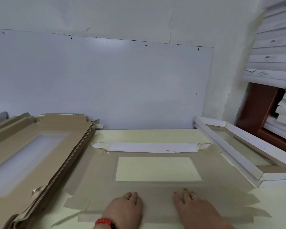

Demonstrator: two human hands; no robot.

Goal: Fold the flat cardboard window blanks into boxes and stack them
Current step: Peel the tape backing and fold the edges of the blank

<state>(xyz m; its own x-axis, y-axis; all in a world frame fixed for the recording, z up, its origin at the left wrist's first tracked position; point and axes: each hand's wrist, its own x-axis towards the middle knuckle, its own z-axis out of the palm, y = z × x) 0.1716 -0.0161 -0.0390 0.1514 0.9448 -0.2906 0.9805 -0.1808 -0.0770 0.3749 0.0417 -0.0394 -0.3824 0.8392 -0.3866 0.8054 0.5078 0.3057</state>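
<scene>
A flat brown cardboard blank (96, 176) with a clear rectangular window (158, 168) lies on the pale table in front of me. Its far flap (153, 147) is folded over and shows its white side. My left hand (125, 209), with a red bead bracelet, rests palm down on the blank's near part, fingers curled. My right hand (193, 205) lies flat on it too, fingers spread. A thick stack of flat blanks (40, 146) sits at the left. A folded white box with a window (248, 149) lies at the right.
A white board (106, 83) leans on the wall behind the table. Stacks of white folded boxes (274, 47) fill the upper right, beside a brown wooden frame (257, 109). Bare pale table (147, 134) shows beyond the blank.
</scene>
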